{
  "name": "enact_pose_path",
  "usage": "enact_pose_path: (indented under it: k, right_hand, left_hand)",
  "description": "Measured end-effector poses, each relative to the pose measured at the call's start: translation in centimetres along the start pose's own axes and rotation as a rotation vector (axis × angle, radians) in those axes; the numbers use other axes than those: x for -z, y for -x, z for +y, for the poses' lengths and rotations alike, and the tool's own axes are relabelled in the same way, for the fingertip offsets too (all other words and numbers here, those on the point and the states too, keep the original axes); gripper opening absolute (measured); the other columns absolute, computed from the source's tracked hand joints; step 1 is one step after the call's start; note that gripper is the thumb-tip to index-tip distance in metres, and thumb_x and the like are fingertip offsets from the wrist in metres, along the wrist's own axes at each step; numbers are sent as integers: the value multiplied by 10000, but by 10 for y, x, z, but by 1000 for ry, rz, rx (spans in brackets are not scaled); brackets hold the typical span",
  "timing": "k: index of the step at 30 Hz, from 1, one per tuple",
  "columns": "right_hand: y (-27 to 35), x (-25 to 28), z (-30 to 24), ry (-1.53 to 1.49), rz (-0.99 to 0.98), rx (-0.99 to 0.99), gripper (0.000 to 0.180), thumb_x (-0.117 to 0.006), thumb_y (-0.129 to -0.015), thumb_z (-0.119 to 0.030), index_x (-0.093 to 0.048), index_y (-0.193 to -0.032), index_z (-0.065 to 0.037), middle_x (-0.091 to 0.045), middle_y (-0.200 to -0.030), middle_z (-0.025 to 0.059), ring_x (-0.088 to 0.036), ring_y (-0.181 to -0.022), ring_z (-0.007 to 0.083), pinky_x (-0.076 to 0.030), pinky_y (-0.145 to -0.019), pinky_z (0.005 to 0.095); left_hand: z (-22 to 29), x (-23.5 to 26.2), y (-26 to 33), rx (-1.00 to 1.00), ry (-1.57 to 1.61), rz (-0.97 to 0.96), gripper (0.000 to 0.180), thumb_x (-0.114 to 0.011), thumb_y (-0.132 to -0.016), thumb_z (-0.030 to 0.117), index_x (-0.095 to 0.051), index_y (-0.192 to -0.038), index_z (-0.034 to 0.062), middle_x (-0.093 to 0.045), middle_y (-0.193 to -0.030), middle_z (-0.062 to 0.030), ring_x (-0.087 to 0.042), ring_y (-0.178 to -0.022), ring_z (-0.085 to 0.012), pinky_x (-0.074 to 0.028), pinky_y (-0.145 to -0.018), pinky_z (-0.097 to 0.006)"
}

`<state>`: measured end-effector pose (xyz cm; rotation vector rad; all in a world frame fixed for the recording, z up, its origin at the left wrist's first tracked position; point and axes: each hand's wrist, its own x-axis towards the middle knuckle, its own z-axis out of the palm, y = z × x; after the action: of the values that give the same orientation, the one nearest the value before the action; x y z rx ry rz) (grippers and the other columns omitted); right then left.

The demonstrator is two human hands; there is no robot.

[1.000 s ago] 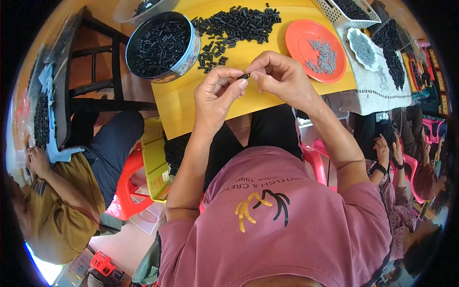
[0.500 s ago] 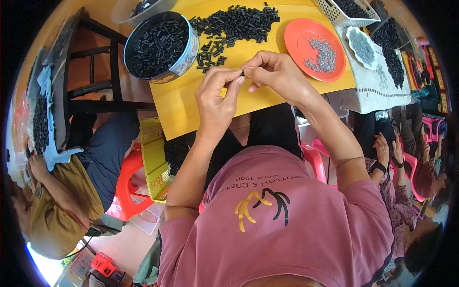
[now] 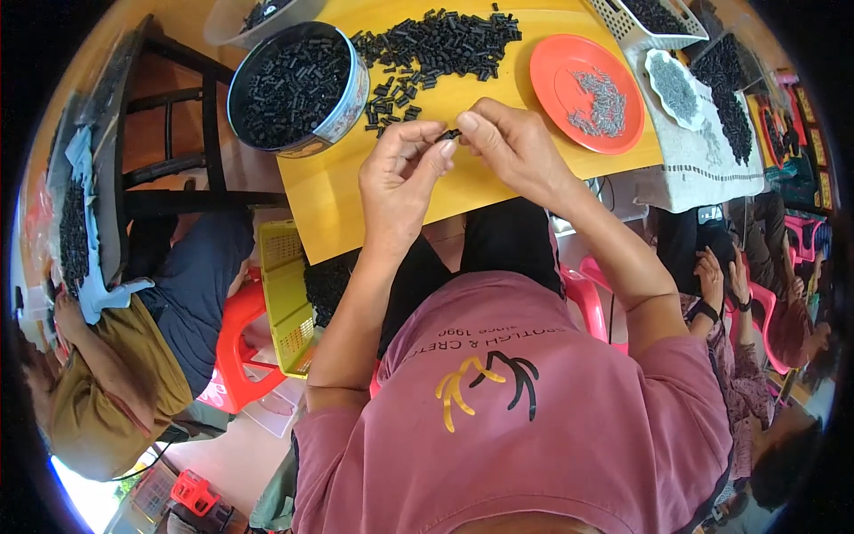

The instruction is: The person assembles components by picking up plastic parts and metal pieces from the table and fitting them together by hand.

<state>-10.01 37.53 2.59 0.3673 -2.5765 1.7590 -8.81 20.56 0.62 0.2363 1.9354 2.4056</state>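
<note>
Just above the yellow table, the person's left hand pinches a small black piece between thumb and finger. The right hand is close beside it, with its thumb and finger near the end of the piece. I can't tell from here whether that hand is gripping anything too. The little black piece sits between the two hands, up off the table top.

Past the fingers, a big heap of black bits lies on the table, and some have spread out toward the hands. To the left stands a round tin with lots more black bits inside. Behind the tin I see part of a see-through tub with dark things in it. To the right is a round red plate with a pile of thin grey bits on it.

Further right, a white cloth has a wavy white dish on it, full of small grey bits. A white basket with holes holds more black things.

Down by the person's left are a yellow crate and a red stool. Someone in a mustard shirt sits over there, next to a light blue cloth. On the far right, another person's hands are up, near pink chairs.
</note>
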Motion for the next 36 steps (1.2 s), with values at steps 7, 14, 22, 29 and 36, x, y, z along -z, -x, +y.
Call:
enact_pose_path:
  k: [7,14,22,29,36]
  right_hand:
    - [-5,-1,0,289,-14,274,350,-540,-972,-285,-619,-790,4,-591,-675,173,-584,-629,369,-450,-555,418]
    - [-6,0,-4,209,-34,211,365,-529,-978,-274,-586,-760,14,-558,-630,173,-572,-615,375,-449,-556,426]
    - [-7,5,8,315,-72,394,302,-539,-972,-246,-594,-799,-5,-572,-675,169,-582,-627,363,-456,-565,432]
    - [-8,9,8,410,-132,516,251,-554,-960,-236,-633,-856,-22,-587,-696,136,-604,-639,337,-480,-562,416]
    - [-6,9,12,246,-30,469,318,-485,-1002,-259,-595,-873,9,-541,-667,99,-546,-548,246,-425,-512,351]
  left_hand:
    - [-2,0,-2,-164,-66,-34,134,-672,-852,-42,-631,-977,-16,-614,-894,-50,-603,-767,-96,-504,-679,-229]
    - [-2,4,1,-277,-322,-40,192,-649,-859,-83,-608,-1037,-25,-597,-968,-46,-603,-843,-93,-503,-724,-222]
    - [10,7,0,-4,-189,-84,97,-648,-888,-5,-653,-977,-40,-647,-833,-56,-617,-684,-102,-481,-619,-217]
    - [17,15,-9,175,-6,-224,82,-688,-872,50,-669,-916,-16,-655,-756,-45,-617,-636,-95,-490,-583,-222]
    - [16,3,-7,119,11,-99,90,-696,-869,52,-668,-938,0,-651,-788,-36,-617,-674,-93,-476,-603,-214]
